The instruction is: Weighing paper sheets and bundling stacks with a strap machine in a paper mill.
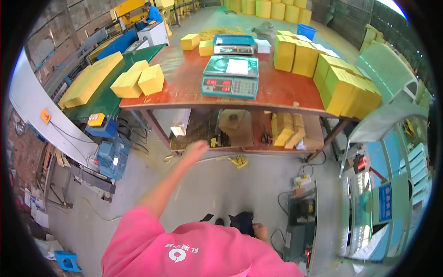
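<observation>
My left hand (197, 148) reaches forward at the end of a bare forearm, in front of the red table's lower shelf. It is blurred and bunched, and I see no object in it. Low beside my dark trousers hangs my right hand (260, 231), partly covered by my pink shirt; its fingers are hidden. A teal digital scale (230, 77) with red lit digits stands at the near edge of the red table (180, 83). On its pan lies a white slip of paper (237, 67). Just behind stands a second scale (234, 44).
Yellow wrapped blocks (341, 90) line the table's right side; more blocks (138, 79) sit left, by a green conveyor belt (99, 94). A blue motor (112, 157) stands low on the left. Cables and a power strip (302, 180) lie right. A person (152, 14) works far left.
</observation>
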Demonstrator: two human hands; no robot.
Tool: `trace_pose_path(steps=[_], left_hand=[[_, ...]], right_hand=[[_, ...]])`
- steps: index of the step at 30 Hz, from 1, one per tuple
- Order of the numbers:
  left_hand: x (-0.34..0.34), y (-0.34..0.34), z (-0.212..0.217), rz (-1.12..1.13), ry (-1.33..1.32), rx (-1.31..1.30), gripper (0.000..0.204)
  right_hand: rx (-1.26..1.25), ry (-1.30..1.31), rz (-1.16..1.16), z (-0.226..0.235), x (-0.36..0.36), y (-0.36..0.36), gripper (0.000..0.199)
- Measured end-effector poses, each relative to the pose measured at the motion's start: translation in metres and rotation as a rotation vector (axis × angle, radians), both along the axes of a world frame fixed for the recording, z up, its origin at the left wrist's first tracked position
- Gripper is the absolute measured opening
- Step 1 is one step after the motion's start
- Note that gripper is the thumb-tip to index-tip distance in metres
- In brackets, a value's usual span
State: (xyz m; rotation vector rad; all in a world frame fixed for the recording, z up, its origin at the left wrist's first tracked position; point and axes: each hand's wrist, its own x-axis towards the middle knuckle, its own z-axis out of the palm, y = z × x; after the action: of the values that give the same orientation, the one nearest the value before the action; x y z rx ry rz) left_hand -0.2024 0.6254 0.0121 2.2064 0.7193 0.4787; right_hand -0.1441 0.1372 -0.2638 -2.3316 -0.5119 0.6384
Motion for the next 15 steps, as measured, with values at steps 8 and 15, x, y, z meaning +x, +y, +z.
trace_pose_path(steps=[8,15], left_hand=[[0.303,0.110,0.151,0.162,-0.240,0.394,0.035],[0.408,0.176,0.134,0.487,0.204,0.450,0.070]], right_hand=[[0.112,0.613,0.049,0.052,0.228,0.126,0.031],[0.287,0.648,0.150,0.172,0.366,0.234,0.028]])
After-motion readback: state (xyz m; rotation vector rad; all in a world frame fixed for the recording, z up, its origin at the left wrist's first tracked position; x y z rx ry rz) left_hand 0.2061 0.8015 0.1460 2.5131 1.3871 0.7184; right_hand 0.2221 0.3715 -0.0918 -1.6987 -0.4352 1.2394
